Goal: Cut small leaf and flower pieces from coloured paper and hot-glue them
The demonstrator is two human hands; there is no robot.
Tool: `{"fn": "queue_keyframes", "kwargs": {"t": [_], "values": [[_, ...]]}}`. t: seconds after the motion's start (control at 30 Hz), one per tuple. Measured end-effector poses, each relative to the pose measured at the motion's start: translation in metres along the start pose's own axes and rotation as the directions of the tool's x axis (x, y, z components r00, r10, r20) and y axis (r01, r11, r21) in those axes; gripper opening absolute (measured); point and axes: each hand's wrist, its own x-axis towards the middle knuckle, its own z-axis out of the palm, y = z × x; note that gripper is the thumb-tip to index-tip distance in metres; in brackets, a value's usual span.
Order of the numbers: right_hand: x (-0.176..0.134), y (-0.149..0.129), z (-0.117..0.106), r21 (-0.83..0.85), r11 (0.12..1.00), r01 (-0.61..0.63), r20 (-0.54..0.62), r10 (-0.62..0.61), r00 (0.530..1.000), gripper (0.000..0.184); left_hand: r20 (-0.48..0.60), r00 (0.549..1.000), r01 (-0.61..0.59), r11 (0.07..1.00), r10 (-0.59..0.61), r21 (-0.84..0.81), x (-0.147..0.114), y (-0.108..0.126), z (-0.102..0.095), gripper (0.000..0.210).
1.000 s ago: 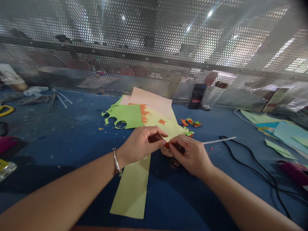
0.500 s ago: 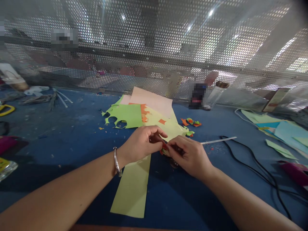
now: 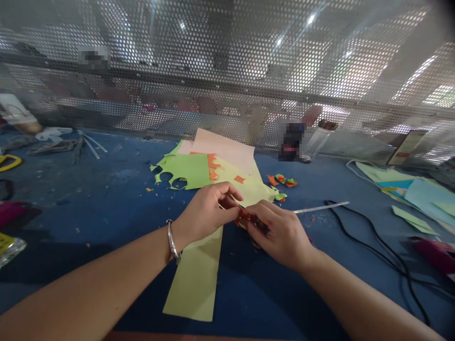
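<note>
Between the fingertips of both hands is a small orange-red and green paper piece, mostly covered by my fingers. My left hand is closed on its left side, thumb and forefinger pinched. From the right, my right hand pinches the same piece. Under my left wrist runs a pale yellow paper strip. Just beyond my hands lie pale yellow paper, a green sheet with round cut-outs and a pink sheet. Several small curled orange and green paper pieces sit beyond my right hand.
A white stick and a black cord lie on the right. Farther right are blue and green papers and a magenta tool. A clear jar stands by the perforated metal screen. Yellow-handled scissors lie far left.
My left fingertips have shifted slightly, closing nearer to my right fingers. My right hand has turned a little around the paper piece. The papers on the table lie as before.
</note>
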Motion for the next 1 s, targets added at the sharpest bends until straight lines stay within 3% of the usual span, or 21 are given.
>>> {"fn": "queue_keyframes", "kwargs": {"t": [0.3, 0.47, 0.57, 0.77, 0.87, 1.0], "values": [[0.000, 0.001, 0.002, 0.080, 0.996, -0.037, 0.005, 0.037, 0.999, 0.008, -0.037, 0.999, 0.009, 1.000, -0.008, 0.006, 0.001, 0.003, -0.004, 0.009], [-0.001, 0.003, 0.003, 0.084, 0.995, -0.050, 0.014, 0.050, 0.999, 0.007, -0.054, 0.997, -0.047, 0.988, 0.055, 0.144, 0.002, -0.001, -0.004, 0.008], [-0.001, 0.005, 0.003, 0.081, 0.996, -0.048, 0.011, 0.047, 0.999, 0.006, -0.032, 0.999, -0.019, 0.981, 0.025, 0.191, -0.001, -0.001, -0.002, 0.013], [-0.002, 0.004, 0.002, 0.101, 0.994, -0.041, 0.020, 0.039, 0.999, 0.005, 0.063, 0.981, 0.185, 0.981, -0.181, -0.059, 0.000, 0.000, -0.006, 0.031], [-0.002, 0.006, -0.001, 0.099, 0.994, -0.046, 0.028, 0.044, 0.999, 0.005, 0.017, 0.986, 0.168, 0.973, -0.167, -0.159, 0.004, -0.004, -0.010, 0.031], [0.001, 0.016, -0.017, 0.006, 0.995, -0.102, 0.056, 0.102, 0.993, 0.008, -0.052, 0.985, 0.155, 0.976, -0.164, -0.152, 0.008, -0.008, -0.013, 0.024]]}}
